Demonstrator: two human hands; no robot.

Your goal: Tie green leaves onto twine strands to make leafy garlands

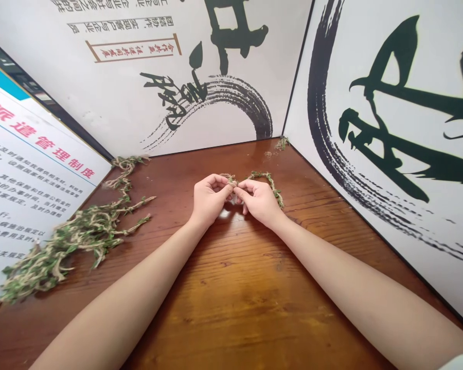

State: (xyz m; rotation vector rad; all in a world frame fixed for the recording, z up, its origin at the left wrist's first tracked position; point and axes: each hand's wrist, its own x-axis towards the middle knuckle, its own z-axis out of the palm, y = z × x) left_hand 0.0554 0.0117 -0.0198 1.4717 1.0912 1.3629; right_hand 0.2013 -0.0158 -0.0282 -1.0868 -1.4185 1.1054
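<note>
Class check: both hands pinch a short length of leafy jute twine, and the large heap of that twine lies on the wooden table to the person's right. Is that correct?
No: the head view shows the large heap of twine on the person's left, not right, on the wooden table, while the left hand and right hand pinch the short length.

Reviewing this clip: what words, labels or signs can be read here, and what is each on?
"派遣管理制度": pink heading on the notice board at left.
The notice board's black body text: too small and slanted to read reliably.
Back wall panel: small inverted lines and red-framed label, too small to read.
Right wall panel: large brush calligraphy, too stylised to read.
</note>
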